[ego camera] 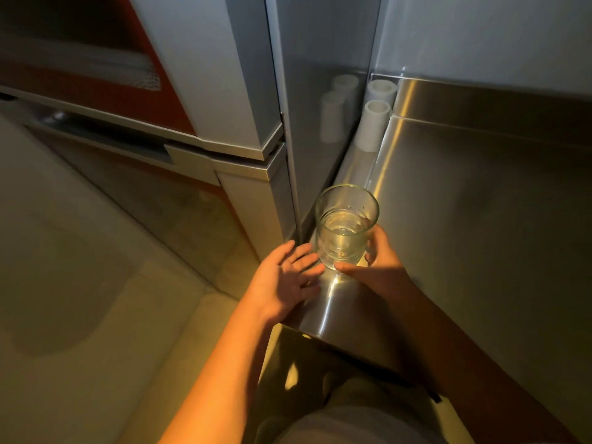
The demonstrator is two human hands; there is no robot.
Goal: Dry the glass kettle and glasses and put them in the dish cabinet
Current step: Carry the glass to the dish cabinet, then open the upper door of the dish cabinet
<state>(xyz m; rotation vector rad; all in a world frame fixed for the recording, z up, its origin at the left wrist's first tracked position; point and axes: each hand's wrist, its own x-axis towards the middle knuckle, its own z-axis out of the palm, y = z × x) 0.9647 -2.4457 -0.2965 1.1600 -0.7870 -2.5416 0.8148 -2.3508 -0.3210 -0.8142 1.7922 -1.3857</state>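
Evidently my right hand (pixel 382 267) curled round the upright drinking glass (pixel 346 225) at the steel counter's (pixel 480 219) near corner, beside the cabinet (pixel 246 190). My left hand (pixel 285 277) lay open, fingers spread by its base, likely steadying slippery glass.

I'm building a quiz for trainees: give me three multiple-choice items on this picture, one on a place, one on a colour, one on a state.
1. Where is the glass? A over the steel counter; B on the floor; C inside a cabinet.
2. What colour are the tubes at the back? A red; B white; C black.
3. How is the left hand? A a fist; B gripping the glass; C open.
Answers: A, the right hand holds it at the counter's corner; B, both tubes are plainly white; C, its fingers are straight.
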